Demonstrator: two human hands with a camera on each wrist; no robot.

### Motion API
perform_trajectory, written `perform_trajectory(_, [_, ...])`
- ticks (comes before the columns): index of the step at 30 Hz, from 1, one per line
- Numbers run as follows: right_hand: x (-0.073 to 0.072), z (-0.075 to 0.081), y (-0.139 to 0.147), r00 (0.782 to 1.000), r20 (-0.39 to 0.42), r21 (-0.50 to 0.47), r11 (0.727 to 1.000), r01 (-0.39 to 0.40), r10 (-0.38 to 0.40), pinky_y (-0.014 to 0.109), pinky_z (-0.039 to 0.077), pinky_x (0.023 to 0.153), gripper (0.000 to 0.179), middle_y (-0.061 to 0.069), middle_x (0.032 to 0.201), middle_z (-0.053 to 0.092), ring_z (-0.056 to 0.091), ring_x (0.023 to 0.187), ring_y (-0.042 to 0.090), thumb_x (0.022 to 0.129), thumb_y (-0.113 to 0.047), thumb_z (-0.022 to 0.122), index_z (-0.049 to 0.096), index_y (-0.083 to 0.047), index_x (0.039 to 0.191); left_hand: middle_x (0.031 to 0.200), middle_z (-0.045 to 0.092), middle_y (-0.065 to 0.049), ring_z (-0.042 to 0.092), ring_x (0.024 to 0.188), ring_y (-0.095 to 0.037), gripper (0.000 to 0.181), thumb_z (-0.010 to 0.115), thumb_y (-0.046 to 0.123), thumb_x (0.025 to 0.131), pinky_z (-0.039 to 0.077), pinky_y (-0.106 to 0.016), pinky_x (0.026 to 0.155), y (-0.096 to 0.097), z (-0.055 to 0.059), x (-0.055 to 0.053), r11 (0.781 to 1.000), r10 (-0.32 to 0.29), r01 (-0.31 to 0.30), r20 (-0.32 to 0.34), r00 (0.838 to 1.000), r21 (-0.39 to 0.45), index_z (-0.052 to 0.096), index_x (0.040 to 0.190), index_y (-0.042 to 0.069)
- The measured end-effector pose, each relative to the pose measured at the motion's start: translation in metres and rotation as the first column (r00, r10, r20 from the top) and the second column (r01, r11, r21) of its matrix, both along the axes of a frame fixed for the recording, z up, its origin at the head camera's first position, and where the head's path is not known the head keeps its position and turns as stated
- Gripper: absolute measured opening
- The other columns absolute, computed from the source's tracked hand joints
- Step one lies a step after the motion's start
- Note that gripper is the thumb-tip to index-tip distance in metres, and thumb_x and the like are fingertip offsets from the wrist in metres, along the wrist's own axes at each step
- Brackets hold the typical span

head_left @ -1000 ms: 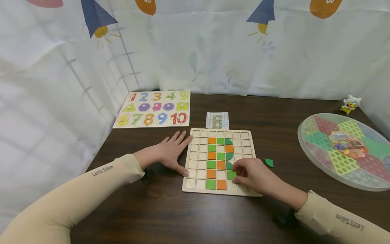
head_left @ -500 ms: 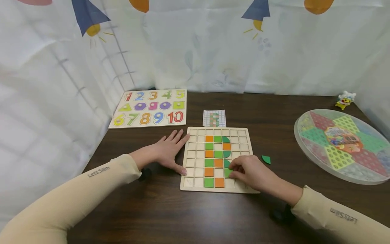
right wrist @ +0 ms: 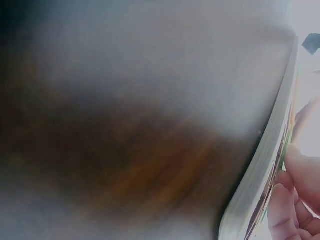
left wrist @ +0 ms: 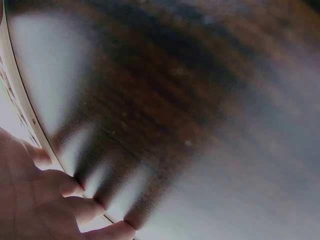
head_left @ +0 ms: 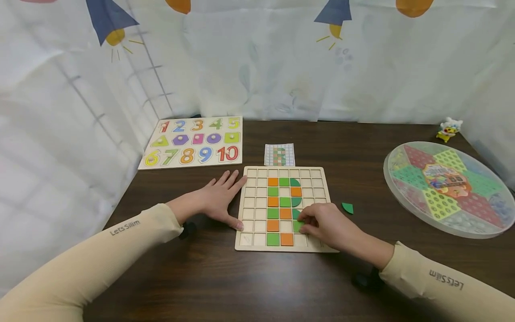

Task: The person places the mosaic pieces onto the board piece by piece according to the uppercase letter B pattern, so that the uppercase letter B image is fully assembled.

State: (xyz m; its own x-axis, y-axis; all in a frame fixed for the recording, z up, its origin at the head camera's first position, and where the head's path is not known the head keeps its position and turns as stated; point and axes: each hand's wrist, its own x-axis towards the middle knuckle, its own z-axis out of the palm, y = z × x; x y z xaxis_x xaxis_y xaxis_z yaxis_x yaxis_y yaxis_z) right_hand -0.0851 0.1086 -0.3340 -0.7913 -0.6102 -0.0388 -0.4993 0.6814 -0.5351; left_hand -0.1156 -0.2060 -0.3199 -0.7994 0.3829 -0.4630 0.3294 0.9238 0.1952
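Note:
A wooden grid board (head_left: 250, 202) lies on the table, with orange and green square tiles and dark green quarter-round tiles in its cells. My left hand (head_left: 217, 199) rests with spread fingers along the board's left edge; the left wrist view shows those fingers (left wrist: 85, 207) at the rim. Over the board's lower right part, my right hand (head_left: 331, 226) pinches a green square tile (head_left: 297, 226) between thumb and curled fingers. That tile is partly hidden and sits at a cell below a quarter-round tile (head_left: 295, 214). A loose green quarter-round tile (head_left: 347, 208) lies right of the board.
A small printed pattern card (head_left: 279, 154) touches the board's far edge. Back left lies a number-and-shape puzzle board (head_left: 191, 141). To the right are a round Chinese checkers board (head_left: 446, 188) and a small toy figure (head_left: 448, 129). A white printed curtain (head_left: 225, 62) hangs behind.
The whole head view has shifted slightly, so things appear farther left and up. My right hand stays at the green square tile, which now sits closer into its cell. The left hand keeps its place.

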Motion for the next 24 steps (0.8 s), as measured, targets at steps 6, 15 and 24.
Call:
perform_trajectory(6, [0.0, 0.0, 0.001, 1.0, -0.003, 0.005, 1.0, -0.004, 0.004, 0.019, 0.051, 0.065, 0.014, -0.003, 0.084, 0.074, 0.054, 0.07, 0.006, 0.085, -0.014, 0.084, 0.081, -0.007, 0.096, 0.172, -0.005, -0.021, -0.004, 0.159, -0.045, 0.134, 0.076, 0.073, 0.075, 0.01, -0.068, 0.123, 0.001, -0.001, -0.002, 1.0, -0.005, 0.005, 0.002, 1.0, -0.005, 0.001, 0.166, 0.011])
perform_trajectory(15, [-0.003, 0.002, 0.005, 0.997, -0.046, 0.005, 0.998, -0.055, 0.055, 0.03, 0.059, 0.077, 0.013, 0.0, 0.095, 0.079, 0.07, 0.087, 0.013, 0.087, -0.013, 0.081, 0.082, -0.008, 0.099, 0.172, -0.005, -0.022, -0.003, 0.158, -0.046, 0.134, 0.076, 0.074, 0.075, 0.011, -0.069, 0.123, -0.001, -0.001, -0.003, 1.0, -0.005, 0.005, -0.006, 1.0, -0.003, 0.0, 0.166, 0.011])
perform_trajectory(24, [-0.01, 0.009, 0.023, 0.999, -0.039, -0.031, 1.0, -0.001, 0.0, 0.024, 0.054, 0.069, 0.014, 0.001, 0.093, 0.077, 0.061, 0.076, 0.006, 0.09, -0.008, 0.077, 0.079, -0.005, 0.104, 0.172, -0.004, -0.023, -0.003, 0.158, -0.047, 0.134, 0.076, 0.074, 0.074, 0.011, -0.068, 0.123, -0.002, -0.004, -0.004, 1.0, -0.017, 0.017, -0.009, 1.0, -0.002, 0.002, 0.166, 0.01])
